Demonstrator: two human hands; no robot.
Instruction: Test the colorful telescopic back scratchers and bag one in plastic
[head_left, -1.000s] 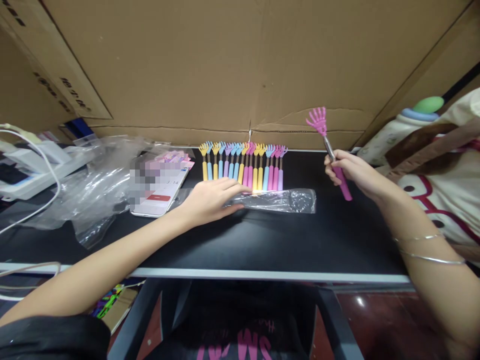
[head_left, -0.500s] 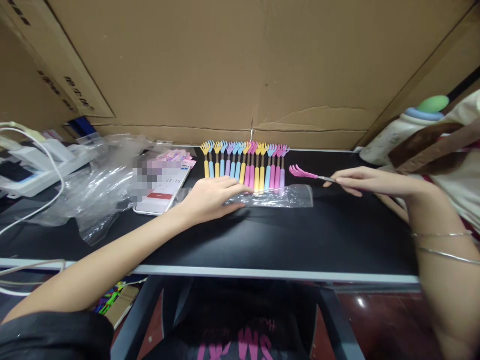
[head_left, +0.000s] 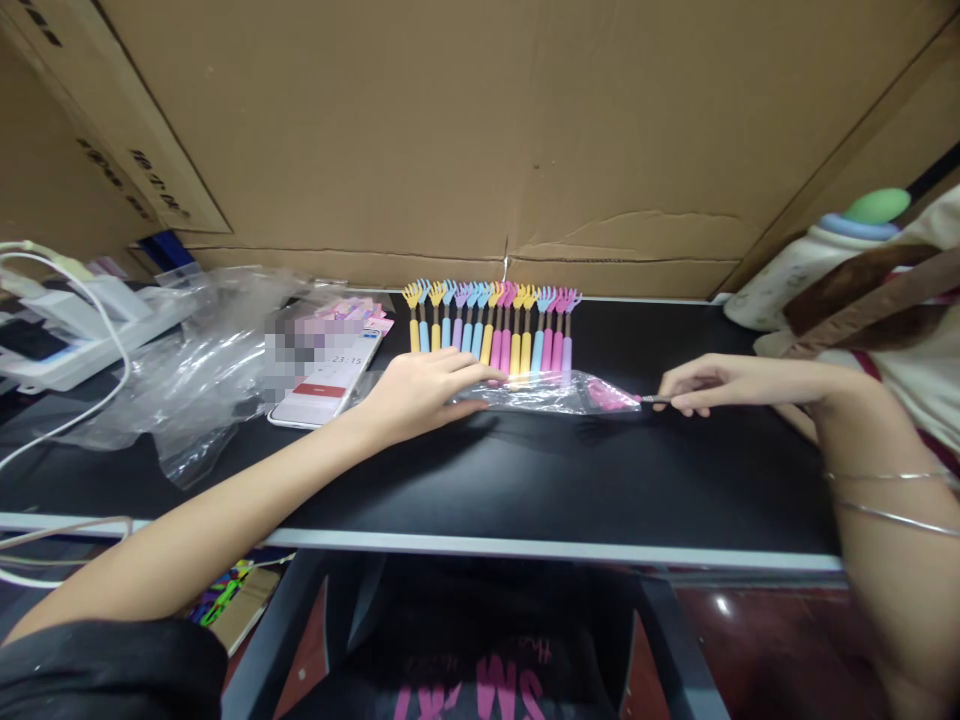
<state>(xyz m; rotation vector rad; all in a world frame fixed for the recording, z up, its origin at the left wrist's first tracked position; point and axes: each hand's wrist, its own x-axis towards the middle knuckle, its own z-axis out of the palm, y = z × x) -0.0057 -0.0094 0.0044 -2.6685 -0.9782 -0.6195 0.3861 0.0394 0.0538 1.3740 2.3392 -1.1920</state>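
My left hand is closed on a long clear plastic bag, the bag lying between its thumb and fingers. At the bag's right end, my right hand pinches a pink back scratcher by its dark shaft. The scratcher's claw head is inside the bag mouth and shows through the film; its handle is hidden by my fingers. Behind the bag, several small back scratchers with yellow, blue, pink and purple handles stand side by side in a row, claws toward the cardboard. The bag overlaps the lower ends of some handles.
A phone lies left of the row, with pink printed packaging behind it. Further left are crumpled clear bags and a white power strip with cables. A pale bottle and a brown-and-cream bag stand at right. Cardboard walls the back.
My right hand has moved slightly toward me and left, bringing the pink scratcher's claw from outside into the bag's right end. My left hand keeps its grip on the bag.
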